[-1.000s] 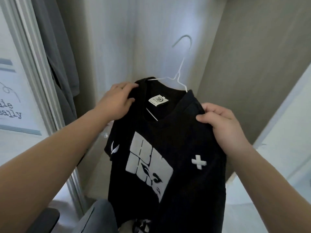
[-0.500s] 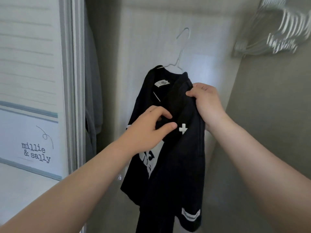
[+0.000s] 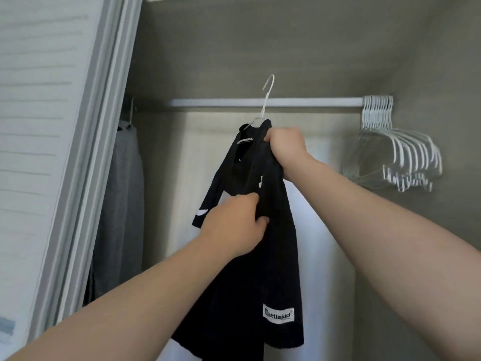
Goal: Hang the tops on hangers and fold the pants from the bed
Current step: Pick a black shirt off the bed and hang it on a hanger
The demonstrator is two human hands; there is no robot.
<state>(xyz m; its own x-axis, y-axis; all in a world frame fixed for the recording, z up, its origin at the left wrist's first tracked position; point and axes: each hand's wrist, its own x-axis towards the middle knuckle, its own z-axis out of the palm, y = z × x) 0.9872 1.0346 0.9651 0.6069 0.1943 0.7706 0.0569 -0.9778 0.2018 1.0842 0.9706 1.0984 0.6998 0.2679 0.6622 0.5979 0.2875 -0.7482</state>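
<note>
The black top (image 3: 260, 269) on its white hanger (image 3: 265, 100) is now raised to the closet rod (image 3: 208, 102), with the right hand (image 3: 285, 149) gripping its shoulder and the left hand (image 3: 234, 225) pinching the cloth lower, so hooking it seems next.

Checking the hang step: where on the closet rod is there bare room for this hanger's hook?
Bare: the rod between the grey garment at left and the empty white hangers. Crowded: the right end, where they bunch.

Both hands, right (image 3: 285, 149) and left (image 3: 234, 227), grip black top (image 3: 276, 269); hanger (image 3: 266, 100) before rod (image 3: 312, 102).
</note>
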